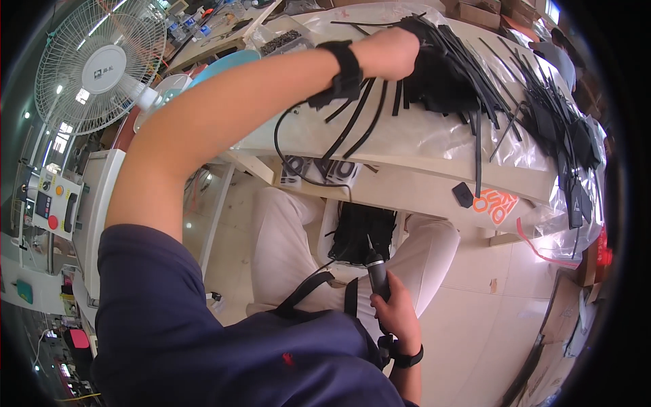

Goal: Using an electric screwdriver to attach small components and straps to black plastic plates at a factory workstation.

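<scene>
My left hand (392,54) is stretched across the table to a heap of black strips and flat black pieces (444,81). Its fingers are curled in at the heap's edge; what they grip is hidden. Low in front of my body, my right hand (399,308) is wrapped around a slim black electric screwdriver (378,275), its thin metal tip pointing up and away from me. Beyond that tip, a pale bin (327,227) between my knees holds black pieces (366,230). Each wrist wears a black band, and a dark cable (277,136) hangs from the left one.
Clear plastic sheeting covers the table (407,166). Another bunch of black strips (556,129) lies at its right end. A small black piece (462,195) and an orange-printed sheet (495,205) are near the front edge. A white fan (102,68) and a control box (51,203) stand left.
</scene>
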A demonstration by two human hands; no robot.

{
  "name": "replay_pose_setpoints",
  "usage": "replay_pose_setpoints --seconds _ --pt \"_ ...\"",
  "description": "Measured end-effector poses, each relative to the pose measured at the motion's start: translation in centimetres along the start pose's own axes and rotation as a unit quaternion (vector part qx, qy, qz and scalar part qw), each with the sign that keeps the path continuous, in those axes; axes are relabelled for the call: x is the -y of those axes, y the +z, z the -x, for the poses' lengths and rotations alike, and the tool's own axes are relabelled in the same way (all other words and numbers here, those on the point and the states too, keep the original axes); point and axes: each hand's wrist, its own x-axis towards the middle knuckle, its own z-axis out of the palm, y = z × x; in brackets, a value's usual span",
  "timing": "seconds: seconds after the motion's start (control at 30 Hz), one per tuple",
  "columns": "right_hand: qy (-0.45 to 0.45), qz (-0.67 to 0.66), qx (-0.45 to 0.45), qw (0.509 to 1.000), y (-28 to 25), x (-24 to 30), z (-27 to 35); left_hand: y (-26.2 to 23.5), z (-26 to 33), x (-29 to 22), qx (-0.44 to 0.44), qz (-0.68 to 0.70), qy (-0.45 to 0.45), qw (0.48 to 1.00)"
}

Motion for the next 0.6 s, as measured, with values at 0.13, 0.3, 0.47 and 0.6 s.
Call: replay_pose_setpoints --seconds 0.13,0.3,0.47,0.6 --pt "-0.007 0.013 0.020 1.000 1.2 0.2 -0.4 -0.6 4.2 1.2 0.146 0.059 -0.115 0.981" --pt "0.007 0.013 0.030 0.999 2.1 1.5 -0.3 -2.9 7.0 3.4 0.162 0.184 -0.086 0.966" --pt "-0.004 0.035 0.041 0.999 3.0 1.9 -0.8 -2.7 12.4 8.6 0.153 0.069 -0.109 0.980" --pt "-0.010 0.044 0.052 0.998 3.7 1.9 -1.0 0.3 15.4 9.7 0.172 0.028 -0.136 0.975"
